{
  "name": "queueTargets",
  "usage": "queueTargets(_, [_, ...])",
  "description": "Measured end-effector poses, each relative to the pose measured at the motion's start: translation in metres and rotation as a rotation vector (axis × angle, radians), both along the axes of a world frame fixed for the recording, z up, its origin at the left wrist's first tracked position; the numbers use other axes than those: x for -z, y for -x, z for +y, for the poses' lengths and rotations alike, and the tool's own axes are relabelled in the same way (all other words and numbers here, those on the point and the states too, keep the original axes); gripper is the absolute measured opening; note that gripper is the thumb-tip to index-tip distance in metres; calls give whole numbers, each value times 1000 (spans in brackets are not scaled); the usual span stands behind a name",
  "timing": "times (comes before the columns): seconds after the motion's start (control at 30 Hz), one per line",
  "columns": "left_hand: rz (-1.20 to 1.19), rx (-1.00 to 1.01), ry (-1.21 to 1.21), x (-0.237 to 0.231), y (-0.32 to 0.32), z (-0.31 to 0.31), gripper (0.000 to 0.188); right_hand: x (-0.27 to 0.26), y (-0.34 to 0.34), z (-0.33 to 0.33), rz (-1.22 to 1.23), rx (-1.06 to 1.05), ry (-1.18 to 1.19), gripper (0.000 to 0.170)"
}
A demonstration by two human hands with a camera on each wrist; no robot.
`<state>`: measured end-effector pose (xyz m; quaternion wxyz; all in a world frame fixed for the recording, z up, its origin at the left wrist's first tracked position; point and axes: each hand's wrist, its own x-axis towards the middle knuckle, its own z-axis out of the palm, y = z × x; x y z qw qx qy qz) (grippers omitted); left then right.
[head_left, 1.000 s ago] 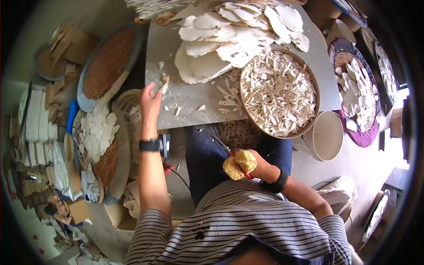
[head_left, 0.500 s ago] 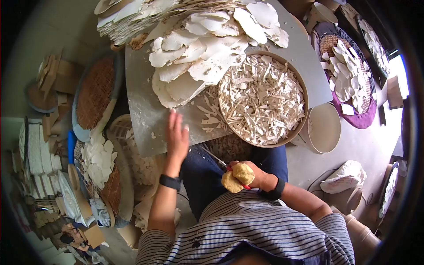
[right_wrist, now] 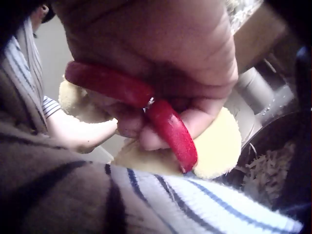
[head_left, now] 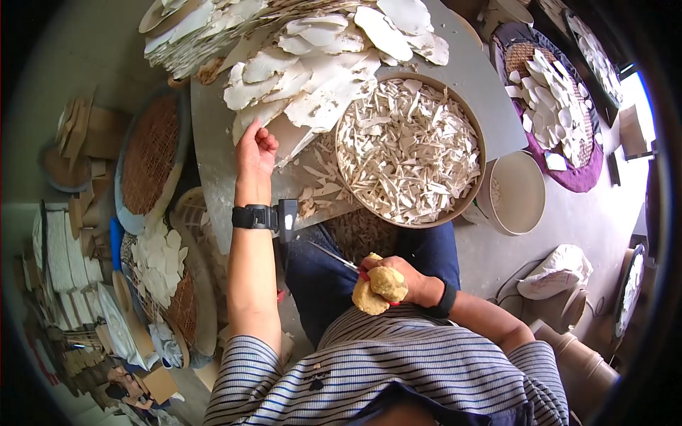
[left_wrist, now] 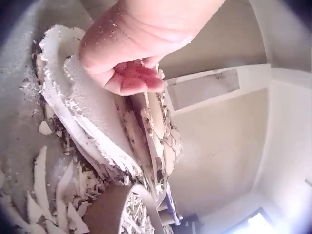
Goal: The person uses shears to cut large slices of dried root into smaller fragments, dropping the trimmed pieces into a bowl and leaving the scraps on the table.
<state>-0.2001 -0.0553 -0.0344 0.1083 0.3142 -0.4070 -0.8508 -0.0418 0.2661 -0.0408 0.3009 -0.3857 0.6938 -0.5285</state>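
In the head view the left hand is at the lower left edge of a pile of flat whitish slices. Its fingers look curled beside the slices in the left wrist view; whether they pinch one is unclear. Over the lap, the right hand grips a tool with red handles and a thin metal end pointing up and left. Yellow spongy padding surrounds the handles. A round tray full of whitish strips sits right of the pile.
The grey table bears a taller slice stack at upper left. Beside its right edge stands a pale bucket. Woven trays stand at left; a purple-rimmed tray lies at right.
The left hand has moved from the table's left part to the slice pile, and its fingers have curled. The right hand has kept its grip over the lap. The head view has shifted.
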Motion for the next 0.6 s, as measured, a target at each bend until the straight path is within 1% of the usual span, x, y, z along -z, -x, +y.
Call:
queueTargets(0.1, [33,11,-14,2,-10,-5,20,6,-1,2,4,-4,-18,27])
queueTargets(0.17, [91,23,-38,6,-33,-15,19,6,-1,2,31,9,28,27])
queueTargets(0.2, [68,13,-2,6,-44,-16,19,6,1,1,44,13,51,26])
queueTargets(0.3, [-13,-28,109,-4,-86,-13,19,6,-1,1,-88,20,25,25])
queueTargets(0.37, [-72,-53,182,-8,-110,-15,20,10,-2,-1,-82,18,58,27])
queueTargets(0.4, [-83,-17,227,-12,-120,-16,20,11,-1,-3,-77,17,74,28])
queueTargets(0.43, [-96,18,271,-18,-130,-16,21,5,1,-5,-39,-28,-6,27])
queueTargets(0.5, [-90,85,330,-23,-149,-20,23,5,0,-6,-76,-28,-27,26])
queueTargets(0.53, [-103,85,332,-26,-157,-24,23,5,-1,-6,-92,-26,-38,26])
queueTargets(0.6, [-124,87,336,-35,-169,-29,24,6,-1,-6,-33,-35,-66,23])
